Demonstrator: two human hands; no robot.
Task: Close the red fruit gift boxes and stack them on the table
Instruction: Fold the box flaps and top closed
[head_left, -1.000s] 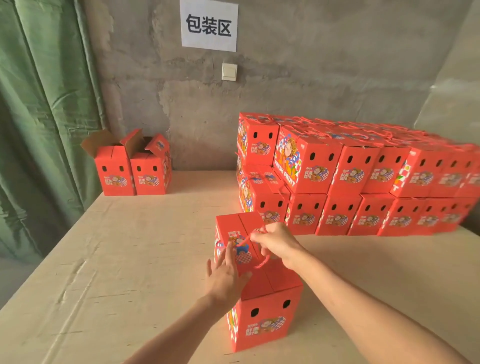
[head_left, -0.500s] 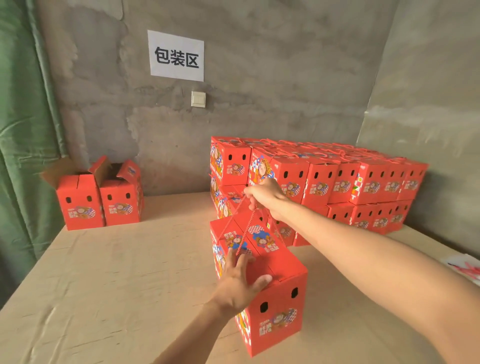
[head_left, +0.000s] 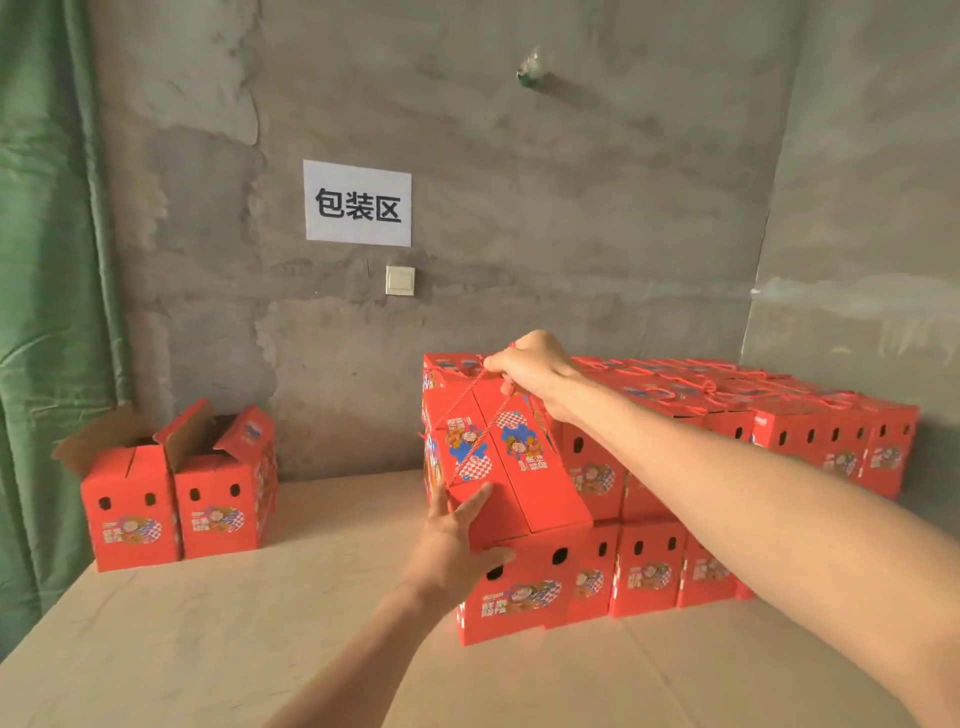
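A closed red fruit gift box (head_left: 524, 499) hangs lifted and tilted above the table (head_left: 208, 649), in front of the stack of closed red boxes (head_left: 779, 447). My right hand (head_left: 535, 371) grips its red rope handle (head_left: 462, 410) at the top. My left hand (head_left: 457, 545) presses flat against the box's near left corner, fingers spread. Two open red boxes (head_left: 171, 499) with raised flaps stand at the far left of the table.
The stack of closed boxes runs two layers high along the back right against the grey wall (head_left: 571, 208). A green curtain (head_left: 47, 260) hangs on the left. A paper sign (head_left: 357, 203) and a light switch (head_left: 400, 280) are on the wall.
My right hand has pulled the box up by its rope handle, from the table towards the stack. My left hand stayed on the box's near side. The view tilted upward.
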